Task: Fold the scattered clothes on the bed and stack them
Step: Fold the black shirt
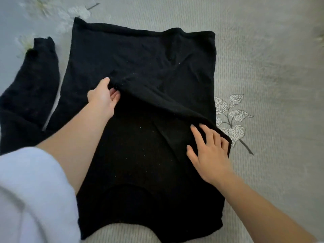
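A black knit sweater (140, 58) lies spread on the grey bedspread (263, 67), neck opening toward me at the bottom. One sleeve (29, 85) stretches out to the left. The other sleeve is folded diagonally across the body. My left hand (103, 97) pinches the cuff end of that folded sleeve, thumb on top and fingers underneath. My right hand (208, 153) rests flat with spread fingers on the sweater's right edge, where the sleeve fold begins.
The bedspread has a leaf print (229, 116) just right of the sweater and pale flower prints (77, 13) at the top left. My light blue sleeve (31, 199) fills the bottom left corner.
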Demonstrator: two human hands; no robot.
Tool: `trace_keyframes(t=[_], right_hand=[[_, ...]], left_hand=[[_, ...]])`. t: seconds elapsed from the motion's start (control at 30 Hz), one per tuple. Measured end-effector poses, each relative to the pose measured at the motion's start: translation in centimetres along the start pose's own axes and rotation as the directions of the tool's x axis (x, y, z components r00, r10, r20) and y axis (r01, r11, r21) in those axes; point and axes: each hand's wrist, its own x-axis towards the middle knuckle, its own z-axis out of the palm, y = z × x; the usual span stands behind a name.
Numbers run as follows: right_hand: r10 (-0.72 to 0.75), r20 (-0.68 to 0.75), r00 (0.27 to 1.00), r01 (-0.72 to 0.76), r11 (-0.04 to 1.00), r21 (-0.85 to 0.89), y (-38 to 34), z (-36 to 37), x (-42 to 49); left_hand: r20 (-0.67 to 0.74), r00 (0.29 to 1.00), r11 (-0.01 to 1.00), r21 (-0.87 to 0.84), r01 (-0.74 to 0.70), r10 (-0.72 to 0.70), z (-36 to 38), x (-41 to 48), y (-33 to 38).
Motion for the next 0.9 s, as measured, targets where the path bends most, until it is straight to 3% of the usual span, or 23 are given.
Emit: trace_keyframes(t=[0.1, 0.2, 0.3, 0.43, 0.47, 0.53, 0.6, 0.73, 0.83, 0.9], right_hand=[[0.002, -0.019, 1.0, -0.002, 1.0, -0.011, 0.1, 0.4, 0.0], [0.003, -0.039, 0.999, -0.001, 0.999, 0.048, 0.2, 0.2, 0.1], [-0.011, -0.071, 0.997, 0.014, 0.999, 0.049, 0.2, -0.2, 0.1], [-0.056, -0.079, 0.995, 0.053, 0.997, -0.047, -0.9, 0.0, 0.2], [-0.074, -0.077, 0.994, 0.068, 0.995, -0.078, -1.2, 0.3, 0.3], [-0.099, -0.078, 0.992, 0.089, 0.989, -0.121, -1.7, 0.9, 0.3], [-0.124, -0.1, 0.987, 0.112, 0.987, -0.116, -2.0, 1.1, 0.2], [-0.245, -0.128, 0.961, 0.241, 0.969, -0.048, -3.8, 1.5, 0.1], [-0.204, -0.248, 0.947, 0.226, 0.972, 0.064, -5.5, 1.0, 0.5], [-0.18, -0.319, 0.93, 0.247, 0.952, 0.182, -6.4, 0.3, 0.6]], left_hand=[[0.107, 0.992, 0.976, 0.215, 0.038, -0.062, 1.5, 0.7, 1.5], [0.224, 0.972, 0.915, 0.374, -0.147, 0.065, 2.6, 0.6, 2.7], [0.356, 0.902, 0.873, 0.322, -0.365, 0.246, 2.6, 0.3, 5.0], [0.261, 0.857, 0.762, 0.392, -0.515, 0.445, 1.6, 1.2, 5.2], [0.238, 0.877, 0.779, 0.403, -0.481, 0.418, 1.2, 1.6, 4.5], [0.209, 0.953, 0.88, 0.38, -0.284, 0.218, 0.3, 2.7, 2.8], [0.213, 0.975, 0.915, 0.377, -0.142, 0.064, -0.4, 3.5, 1.4], [0.278, 0.959, 0.93, 0.336, -0.151, 0.056, -0.3, 3.3, 1.0], [0.38, 0.92, 0.954, 0.229, -0.192, 0.094, -0.2, 2.4, 2.9], [0.451, 0.891, 0.986, 0.109, -0.123, 0.061, -0.8, 2.3, 4.1]])
